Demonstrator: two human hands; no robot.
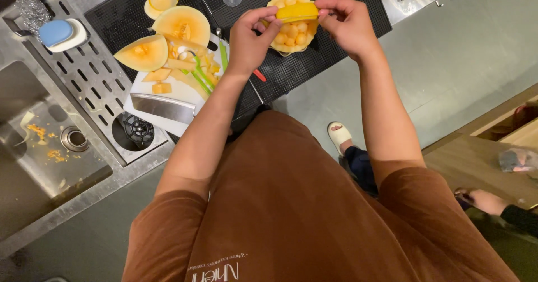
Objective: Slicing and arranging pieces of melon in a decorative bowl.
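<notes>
Both hands pinched shut on one yellow melon slice (297, 11): left hand (249, 38) at its left end, right hand (347, 21) at its right end, fingers curled tight. Held level just above a zigzag-cut melon bowl (291, 42) filled with melon balls, on the black mat (330, 52) near the counter's far edge. Left of that, melon halves (147, 52) on a white cutting board (174, 91), cleaver (162, 107) at its near edge. Steel sink (50, 147) at the counter's left end; grey floor below.

No packages, labels, signs or screens show anywhere in view
</notes>
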